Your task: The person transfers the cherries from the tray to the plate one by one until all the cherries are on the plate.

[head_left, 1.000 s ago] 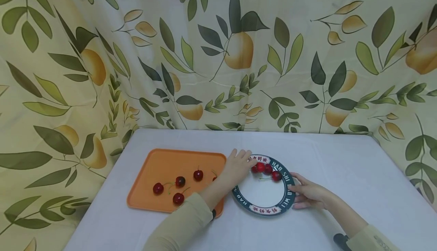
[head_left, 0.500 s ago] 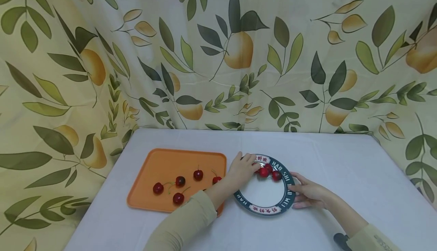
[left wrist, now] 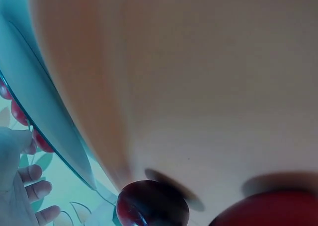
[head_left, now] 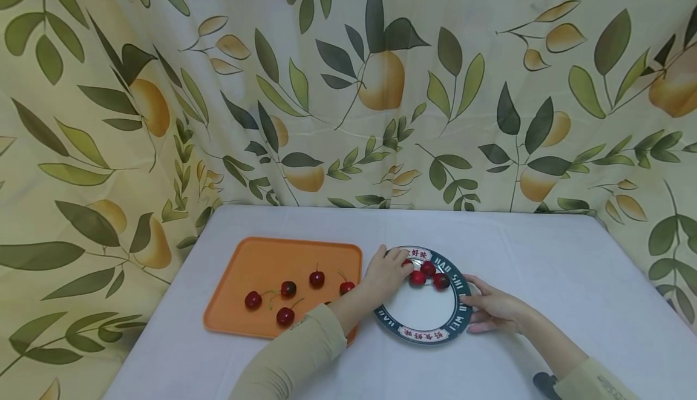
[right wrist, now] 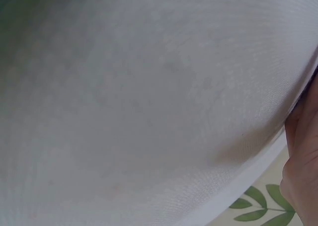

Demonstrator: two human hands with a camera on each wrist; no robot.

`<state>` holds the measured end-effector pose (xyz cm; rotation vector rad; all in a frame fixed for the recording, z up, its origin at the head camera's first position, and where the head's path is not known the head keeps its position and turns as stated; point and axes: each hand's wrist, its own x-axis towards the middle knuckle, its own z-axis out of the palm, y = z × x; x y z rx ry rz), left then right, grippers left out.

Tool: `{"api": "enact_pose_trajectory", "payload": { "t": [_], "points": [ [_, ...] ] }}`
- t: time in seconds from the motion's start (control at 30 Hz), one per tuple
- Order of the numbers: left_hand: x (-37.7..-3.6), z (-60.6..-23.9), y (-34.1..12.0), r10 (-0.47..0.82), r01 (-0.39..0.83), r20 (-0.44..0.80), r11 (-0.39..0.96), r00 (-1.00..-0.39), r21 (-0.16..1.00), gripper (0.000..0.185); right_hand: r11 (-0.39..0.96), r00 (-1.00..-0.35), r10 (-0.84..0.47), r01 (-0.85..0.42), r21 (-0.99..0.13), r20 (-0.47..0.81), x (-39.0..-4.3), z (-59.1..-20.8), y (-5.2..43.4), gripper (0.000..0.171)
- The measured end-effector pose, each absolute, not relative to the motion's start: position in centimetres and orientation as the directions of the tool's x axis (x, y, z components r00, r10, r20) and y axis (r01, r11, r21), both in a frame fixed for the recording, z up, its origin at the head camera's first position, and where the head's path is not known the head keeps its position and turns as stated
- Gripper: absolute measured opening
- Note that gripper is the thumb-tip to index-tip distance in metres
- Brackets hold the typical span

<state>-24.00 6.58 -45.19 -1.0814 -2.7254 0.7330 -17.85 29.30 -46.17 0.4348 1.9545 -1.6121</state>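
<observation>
A round white plate (head_left: 423, 306) with a dark blue lettered rim lies on the table. My right hand (head_left: 492, 309) grips its right rim, one finger on top, others lower at the edge. My left hand (head_left: 385, 276) reaches over the plate's left rim. Its fingertips pinch a red cherry (head_left: 407, 264), partly covered by them; in the left wrist view the left hand (left wrist: 22, 176) has its other fingers spread apart. Close by on the plate sit three more cherries: a bright red cherry (head_left: 417, 278), a cherry (head_left: 428, 268) behind it and a darker cherry (head_left: 441, 281).
To the left lies an orange tray (head_left: 256, 249) holding several stemmed cherries, among them a cherry (head_left: 253, 300) at its left; my left forearm crosses the tray's right part. White cloth (head_left: 517, 236) covers the table, and a leaf-patterned curtain (head_left: 348, 146) hangs behind.
My left hand has moved slightly right and toward me over the plate, then stayed nearly still. A bright red cherry has shifted nearer to me. The right hand and plate have not visibly moved.
</observation>
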Motion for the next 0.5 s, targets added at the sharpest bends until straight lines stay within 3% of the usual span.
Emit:
{"api": "enact_pose_trajectory", "payload": {
  "t": [0.5],
  "points": [
    [-24.09,-44.95,6.45,0.645,0.605,-0.075,0.662,-0.761,-0.443,0.039,0.223,-0.794,-0.113,0.565,-0.794,-0.597,-17.75,-46.09,29.21,0.068]
  ]
}}
